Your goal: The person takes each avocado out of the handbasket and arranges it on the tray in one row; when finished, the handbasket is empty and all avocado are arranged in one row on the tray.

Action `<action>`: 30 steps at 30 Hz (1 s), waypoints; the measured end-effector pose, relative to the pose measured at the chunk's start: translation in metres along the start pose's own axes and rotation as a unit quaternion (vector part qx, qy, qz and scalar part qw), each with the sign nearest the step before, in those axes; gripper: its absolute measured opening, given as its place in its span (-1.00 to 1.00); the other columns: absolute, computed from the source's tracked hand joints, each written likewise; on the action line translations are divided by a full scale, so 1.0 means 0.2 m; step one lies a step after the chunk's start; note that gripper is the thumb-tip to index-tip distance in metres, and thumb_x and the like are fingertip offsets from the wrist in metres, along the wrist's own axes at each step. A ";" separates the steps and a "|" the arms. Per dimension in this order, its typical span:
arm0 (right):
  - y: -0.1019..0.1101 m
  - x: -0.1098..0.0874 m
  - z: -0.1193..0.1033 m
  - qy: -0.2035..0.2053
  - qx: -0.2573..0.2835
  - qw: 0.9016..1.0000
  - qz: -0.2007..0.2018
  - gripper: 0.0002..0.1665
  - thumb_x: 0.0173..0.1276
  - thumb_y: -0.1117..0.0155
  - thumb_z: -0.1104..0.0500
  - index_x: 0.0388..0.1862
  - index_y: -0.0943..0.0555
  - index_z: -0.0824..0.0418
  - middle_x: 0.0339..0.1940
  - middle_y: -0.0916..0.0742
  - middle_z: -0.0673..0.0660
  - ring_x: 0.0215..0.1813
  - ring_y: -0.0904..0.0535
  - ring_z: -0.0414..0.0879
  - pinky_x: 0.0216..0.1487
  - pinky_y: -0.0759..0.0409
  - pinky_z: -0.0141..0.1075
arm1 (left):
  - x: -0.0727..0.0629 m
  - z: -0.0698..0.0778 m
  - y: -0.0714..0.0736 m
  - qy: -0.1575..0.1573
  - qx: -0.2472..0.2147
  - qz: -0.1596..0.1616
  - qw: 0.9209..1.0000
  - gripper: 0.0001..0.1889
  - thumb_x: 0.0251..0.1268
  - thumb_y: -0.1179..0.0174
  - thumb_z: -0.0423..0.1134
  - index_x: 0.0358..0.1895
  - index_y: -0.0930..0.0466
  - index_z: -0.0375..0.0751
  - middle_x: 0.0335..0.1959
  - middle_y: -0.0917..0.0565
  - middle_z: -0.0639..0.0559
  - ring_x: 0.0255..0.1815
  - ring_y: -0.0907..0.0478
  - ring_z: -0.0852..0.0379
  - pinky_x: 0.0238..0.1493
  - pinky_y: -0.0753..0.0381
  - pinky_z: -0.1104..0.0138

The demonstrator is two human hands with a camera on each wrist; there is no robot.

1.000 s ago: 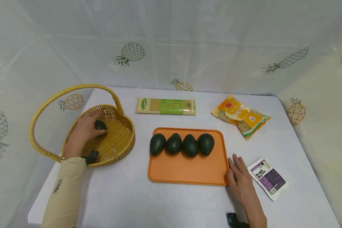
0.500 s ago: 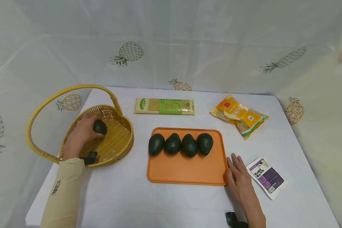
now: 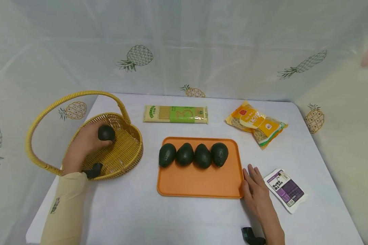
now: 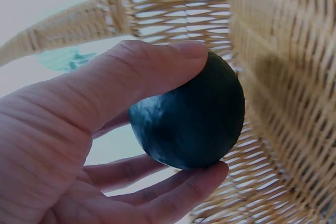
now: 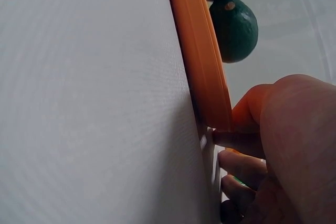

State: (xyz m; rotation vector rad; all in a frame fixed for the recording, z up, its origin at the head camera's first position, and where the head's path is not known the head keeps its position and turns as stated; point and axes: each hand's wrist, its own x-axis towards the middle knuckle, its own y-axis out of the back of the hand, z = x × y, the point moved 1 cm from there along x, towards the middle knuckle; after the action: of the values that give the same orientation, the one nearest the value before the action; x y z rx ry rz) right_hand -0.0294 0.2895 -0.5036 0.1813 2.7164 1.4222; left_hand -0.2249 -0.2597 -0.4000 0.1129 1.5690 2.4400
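Inside the yellow wicker basket (image 3: 127,153) at the left, my left hand (image 3: 87,137) grips a dark green avocado (image 3: 106,133). The left wrist view shows the thumb over the top of this avocado (image 4: 194,119) and fingertips beneath it, with the woven wall behind. Several more avocados (image 3: 185,154) lie in a row along the far side of an orange tray (image 3: 199,183). At the tray's right edge rests my right hand (image 3: 257,195), fingers extended and thumb touching the rim. In the right wrist view the thumb meets the corner of the tray (image 5: 202,61).
A green-labelled pack of noodles (image 3: 175,114) lies behind the tray. Toward the back right is an orange and yellow food bag (image 3: 256,124). A white and purple packet (image 3: 286,190) lies right of my right hand. The basket's tall handle (image 3: 76,95) arches over the left side.
My left hand has raised the avocado slightly and shifted a little left within the basket. My right hand stays at the tray's edge. The whole head view has drifted slightly.
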 end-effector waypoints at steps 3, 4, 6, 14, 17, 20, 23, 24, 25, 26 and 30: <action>0.00 0.00 0.00 -0.004 -0.001 1.000 -0.003 -0.39 0.74 -0.03 0.07 0.63 -0.38 0.29 0.74 -0.32 0.32 0.78 -0.09 0.32 0.65 -0.20 0.33 | -0.02 0.04 0.03 0.002 -0.007 0.010 1.000 -0.28 0.20 -0.54 -0.30 0.37 -0.44 -0.49 0.29 -0.53 -0.56 0.33 -0.44 -0.55 0.36 -0.42 -0.41; 0.00 0.00 0.00 -0.006 -0.001 1.000 -0.004 -0.39 0.75 -0.02 0.06 0.64 -0.38 0.29 0.74 -0.32 0.32 0.78 -0.09 0.32 0.66 -0.19 0.32 | -0.02 0.06 0.04 0.006 -0.007 0.009 1.000 -0.27 0.22 -0.54 -0.28 0.40 -0.42 -0.47 0.31 -0.51 -0.56 0.35 -0.43 -0.55 0.36 -0.41 -0.42; 0.00 0.00 0.00 -0.009 -0.002 1.000 -0.006 -0.38 0.75 -0.01 0.05 0.64 -0.37 0.29 0.75 -0.31 0.32 0.79 -0.08 0.31 0.66 -0.19 0.33 | -0.04 0.09 0.06 0.012 -0.008 0.010 1.000 -0.25 0.24 -0.53 -0.25 0.43 -0.41 -0.44 0.35 -0.46 -0.56 0.36 -0.40 -0.54 0.35 -0.42 -0.43; 0.00 0.01 0.00 -0.012 0.001 1.000 -0.009 -0.38 0.74 0.00 0.06 0.64 -0.36 0.29 0.75 -0.30 0.31 0.79 -0.06 0.31 0.64 -0.19 0.36 | -0.10 0.21 0.10 0.007 -0.016 0.025 1.000 -0.24 0.26 -0.55 -0.19 0.46 -0.40 -0.31 0.41 -0.42 -0.54 0.34 -0.43 -0.51 0.29 -0.48 -0.44; 0.00 0.01 0.00 -0.013 -0.001 1.000 -0.011 -0.37 0.75 0.00 0.05 0.65 -0.36 0.29 0.75 -0.30 0.31 0.79 -0.06 0.31 0.63 -0.20 0.37 | -0.13 0.26 0.11 -0.005 -0.023 0.033 0.999 -0.22 0.25 -0.57 -0.16 0.48 -0.41 -0.28 0.43 -0.44 -0.49 0.33 -0.45 -0.46 0.26 -0.52 -0.41; 0.00 0.01 0.00 -0.014 0.002 1.000 -0.015 -0.37 0.75 0.00 0.05 0.65 -0.35 0.28 0.76 -0.29 0.31 0.80 -0.05 0.30 0.64 -0.19 0.36 | -0.15 0.30 0.12 -0.021 -0.025 0.043 0.999 -0.21 0.24 -0.59 -0.16 0.48 -0.43 -0.26 0.43 -0.47 -0.43 0.31 -0.49 -0.42 0.24 -0.54 -0.38; 0.00 0.01 0.00 -0.015 0.004 1.000 -0.019 -0.36 0.75 0.01 0.04 0.66 -0.34 0.28 0.77 -0.28 0.30 0.80 -0.03 0.30 0.65 -0.18 0.37 | -0.16 0.33 0.12 -0.039 -0.023 0.056 0.997 -0.23 0.22 -0.60 -0.18 0.47 -0.45 -0.24 0.43 -0.49 -0.38 0.31 -0.50 -0.38 0.23 -0.56 -0.35; 0.00 0.01 0.00 -0.016 0.005 1.000 -0.020 -0.36 0.75 0.01 0.04 0.66 -0.33 0.28 0.77 -0.27 0.30 0.81 -0.02 0.29 0.66 -0.17 0.36 | -0.16 0.34 0.12 -0.045 -0.024 0.059 0.997 -0.23 0.21 -0.61 -0.19 0.46 -0.46 -0.24 0.42 -0.50 -0.37 0.31 -0.51 -0.37 0.23 -0.56 -0.34; 0.00 0.02 0.00 -0.014 0.004 1.000 -0.019 -0.36 0.75 0.01 0.04 0.66 -0.34 0.28 0.77 -0.27 0.30 0.81 -0.03 0.30 0.65 -0.17 0.37 | -0.16 0.35 0.12 -0.051 -0.025 0.063 0.996 -0.24 0.21 -0.61 -0.21 0.45 -0.47 -0.24 0.43 -0.50 -0.36 0.31 -0.50 -0.37 0.23 -0.57 -0.33; 0.00 0.02 0.00 -0.013 0.004 1.000 -0.019 -0.36 0.75 0.02 0.04 0.66 -0.33 0.28 0.77 -0.27 0.30 0.81 -0.03 0.30 0.66 -0.17 0.36 | -0.17 0.36 0.12 -0.056 -0.027 0.065 0.996 -0.25 0.20 -0.61 -0.22 0.44 -0.48 -0.24 0.43 -0.51 -0.35 0.33 -0.50 -0.36 0.24 -0.57 -0.32; 0.00 0.01 0.00 -0.001 0.002 1.000 -0.006 -0.38 0.74 -0.01 0.07 0.65 -0.36 0.28 0.75 -0.31 0.31 0.79 -0.06 0.30 0.67 -0.17 0.33 | -0.18 0.40 0.11 -0.071 -0.038 0.065 0.995 -0.27 0.20 -0.60 -0.27 0.43 -0.48 -0.24 0.44 -0.49 -0.34 0.37 -0.45 -0.35 0.23 -0.57 -0.32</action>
State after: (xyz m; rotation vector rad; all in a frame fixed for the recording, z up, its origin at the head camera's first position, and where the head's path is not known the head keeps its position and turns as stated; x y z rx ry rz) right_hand -0.0316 0.2895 -0.5040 0.1671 2.7141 1.4137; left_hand -0.1779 -0.2059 -0.3443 0.3794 1.4485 2.5236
